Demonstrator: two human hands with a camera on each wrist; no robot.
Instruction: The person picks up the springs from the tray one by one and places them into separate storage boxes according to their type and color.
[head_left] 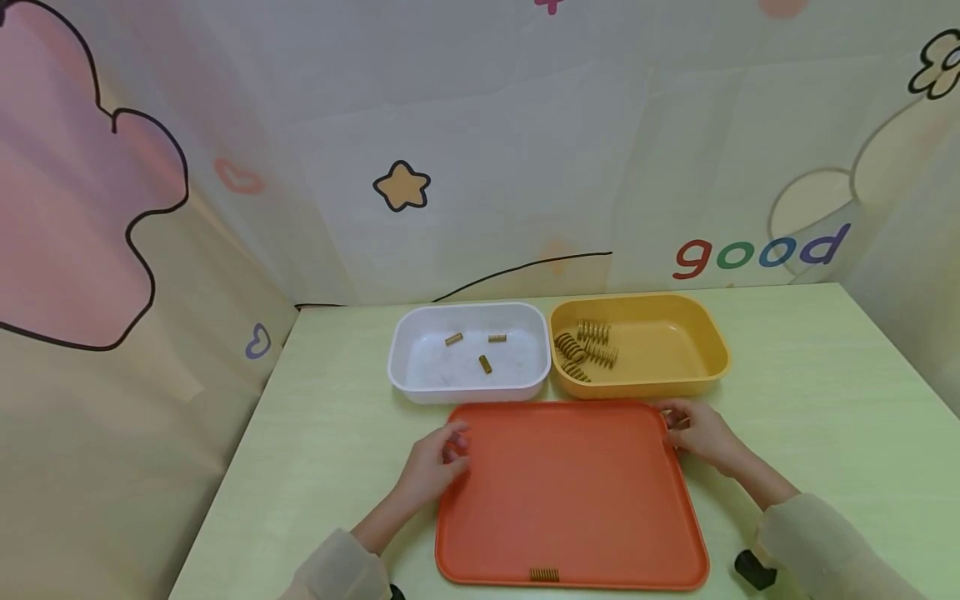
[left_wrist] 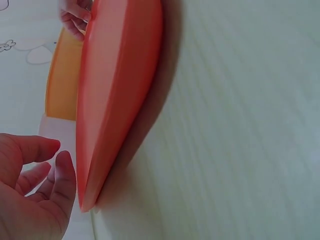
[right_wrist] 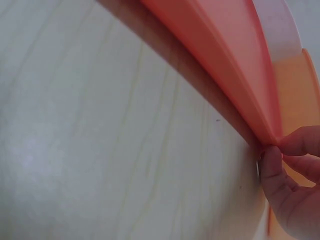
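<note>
An orange-red tray [head_left: 570,492] lies in front of me, with one brass coil spring [head_left: 544,575] near its front rim. At the far right corner of the tray, my right hand [head_left: 697,432] pinches the rim between thumb and fingers; the right wrist view shows the same hand [right_wrist: 300,185] there. My left hand [head_left: 435,467] is by the tray's left rim, its fingers loosely bent. In the left wrist view a gap shows between thumb and fingertips of this hand [left_wrist: 40,190], with nothing held.
Behind the tray stand a white bin [head_left: 468,392] with 3 small springs and, touching it, a yellow bin [head_left: 660,354] with several larger springs at its left end. A printed cloth [head_left: 480,167] hangs behind the light green table [head_left: 315,433].
</note>
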